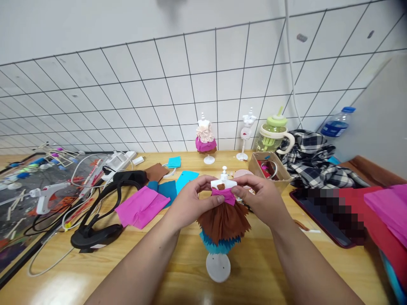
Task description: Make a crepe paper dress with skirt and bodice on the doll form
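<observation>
A small white mannequin stands on a round white base, wearing a brown ruffled skirt over a blue jagged-edged layer. Across its chest lies a magenta crepe paper band, gathered in folds. My left hand pinches the band's left side, thumb in front and fingers behind the mannequin. On the other side my right hand presses the band's right end between thumb and fingers. A brown patch shows on the white chest above the band.
Behind stand a dressed mannequin, a bare mannequin, a green-lidded cup and a cardboard box. Magenta paper, black straps and a glue gun lie left. A phone and plaid cloth are right.
</observation>
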`<state>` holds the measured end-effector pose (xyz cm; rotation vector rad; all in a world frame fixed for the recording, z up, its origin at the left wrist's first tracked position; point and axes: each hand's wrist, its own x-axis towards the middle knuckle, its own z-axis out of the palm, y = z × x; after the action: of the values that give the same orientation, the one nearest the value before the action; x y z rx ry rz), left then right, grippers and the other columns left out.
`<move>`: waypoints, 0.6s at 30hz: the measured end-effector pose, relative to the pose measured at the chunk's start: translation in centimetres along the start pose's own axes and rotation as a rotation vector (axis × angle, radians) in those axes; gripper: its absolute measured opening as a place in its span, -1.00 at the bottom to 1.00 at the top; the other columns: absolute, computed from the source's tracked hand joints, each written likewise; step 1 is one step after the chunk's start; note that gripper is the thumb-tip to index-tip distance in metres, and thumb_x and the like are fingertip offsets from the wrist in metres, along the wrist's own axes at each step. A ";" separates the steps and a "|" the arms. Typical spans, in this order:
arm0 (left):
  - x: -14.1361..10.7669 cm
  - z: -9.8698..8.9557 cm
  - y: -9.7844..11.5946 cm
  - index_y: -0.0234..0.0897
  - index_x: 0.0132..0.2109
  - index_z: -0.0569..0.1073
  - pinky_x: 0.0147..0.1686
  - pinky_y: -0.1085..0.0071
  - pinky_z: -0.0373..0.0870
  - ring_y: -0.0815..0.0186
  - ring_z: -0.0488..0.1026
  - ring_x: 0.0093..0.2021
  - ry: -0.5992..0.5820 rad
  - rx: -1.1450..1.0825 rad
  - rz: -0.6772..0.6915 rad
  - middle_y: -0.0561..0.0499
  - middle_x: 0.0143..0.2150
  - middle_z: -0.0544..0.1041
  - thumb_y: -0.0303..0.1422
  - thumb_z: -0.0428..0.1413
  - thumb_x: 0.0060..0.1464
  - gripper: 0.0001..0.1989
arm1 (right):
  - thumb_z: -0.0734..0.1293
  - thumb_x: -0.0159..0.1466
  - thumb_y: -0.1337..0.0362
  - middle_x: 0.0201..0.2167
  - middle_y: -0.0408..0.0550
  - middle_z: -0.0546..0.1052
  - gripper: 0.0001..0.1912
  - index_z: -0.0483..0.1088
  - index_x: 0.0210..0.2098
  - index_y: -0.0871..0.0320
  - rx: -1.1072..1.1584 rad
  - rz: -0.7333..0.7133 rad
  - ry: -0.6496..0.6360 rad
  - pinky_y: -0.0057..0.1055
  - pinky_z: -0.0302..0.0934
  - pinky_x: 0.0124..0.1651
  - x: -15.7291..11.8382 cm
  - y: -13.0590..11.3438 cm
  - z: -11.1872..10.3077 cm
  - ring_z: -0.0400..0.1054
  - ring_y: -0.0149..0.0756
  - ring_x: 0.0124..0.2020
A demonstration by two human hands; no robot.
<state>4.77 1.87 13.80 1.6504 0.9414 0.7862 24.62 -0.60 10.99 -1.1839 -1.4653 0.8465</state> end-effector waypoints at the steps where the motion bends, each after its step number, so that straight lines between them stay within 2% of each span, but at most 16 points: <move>1: -0.1 0.0 -0.2 -0.29 -0.06 0.45 0.04 0.24 0.33 0.13 0.46 0.02 0.022 0.009 0.010 -0.09 -0.04 0.56 -0.31 0.29 -0.03 -0.63 | 0.42 0.17 0.08 -0.33 -0.08 0.59 -0.74 0.57 -0.24 0.10 0.009 0.000 -0.004 -0.34 0.31 -0.20 0.0 -0.1 0.2 0.44 -0.26 -0.28; 3: -0.3 0.1 -0.4 -0.28 -0.05 0.44 0.04 0.24 0.32 0.12 0.44 0.05 0.040 0.006 0.014 -0.09 -0.01 0.54 -0.30 0.29 -0.03 -0.62 | 0.43 0.16 0.10 -0.36 -0.09 0.58 -0.76 0.56 -0.27 0.10 0.014 0.009 0.022 -0.36 0.31 -0.22 -0.2 -0.3 0.6 0.43 -0.28 -0.30; 7: -0.3 0.0 -0.3 -0.26 -0.01 0.41 -0.01 0.30 0.34 0.15 0.45 0.03 -0.005 -0.065 -0.029 -0.07 -0.02 0.54 -0.31 0.32 -0.06 -0.55 | 0.45 0.13 0.11 -0.46 -0.12 0.54 -0.79 0.53 -0.38 0.13 -0.019 -0.008 0.082 -0.39 0.31 -0.28 -0.7 -0.9 1.4 0.40 -0.31 -0.39; 10: -0.4 -0.1 -0.3 -0.28 -0.05 0.42 -0.04 0.32 0.35 0.16 0.47 -0.02 0.009 -0.110 -0.058 -0.06 -0.09 0.56 -0.31 0.34 -0.09 -0.55 | 0.43 0.16 0.10 -0.37 -0.10 0.55 -0.74 0.51 -0.23 0.11 0.029 -0.025 0.022 -0.36 0.34 -0.20 -0.8 -1.0 1.5 0.43 -0.29 -0.31; 13: -0.6 -0.3 -0.9 -0.29 -0.04 0.41 -0.04 0.31 0.35 0.16 0.47 -0.03 0.084 -0.150 -0.084 -0.06 -0.10 0.56 -0.28 0.36 -0.14 -0.49 | 0.44 0.16 0.10 -0.24 -0.06 0.56 -0.64 0.46 -0.10 0.10 0.073 -0.008 -0.036 -0.31 0.34 -0.11 -0.8 -0.9 1.4 0.44 -0.25 -0.20; 15: -0.7 -0.5 -1.3 -0.29 -0.04 0.39 -0.04 0.30 0.35 0.16 0.47 -0.03 0.107 -0.177 -0.089 -0.08 -0.08 0.56 -0.26 0.37 -0.15 -0.47 | 0.44 0.14 0.13 -0.24 -0.06 0.56 -0.69 0.46 -0.15 0.11 0.026 -0.014 -0.062 -0.32 0.34 -0.11 -0.8 -0.8 1.5 0.43 -0.25 -0.20; 18: -0.9 -0.6 -1.6 -0.29 -0.04 0.40 -0.04 0.30 0.35 0.17 0.47 -0.03 0.076 -0.206 -0.086 -0.10 -0.07 0.56 -0.25 0.37 -0.14 -0.47 | 0.43 0.15 0.22 -0.31 -0.09 0.56 -0.82 0.49 -0.25 0.11 -0.052 -0.042 -0.059 -0.35 0.34 -0.13 -0.9 -1.1 1.7 0.43 -0.28 -0.25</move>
<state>3.51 1.57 12.32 1.4015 0.9448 0.8628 22.73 -1.59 11.36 -1.1707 -1.5631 0.8250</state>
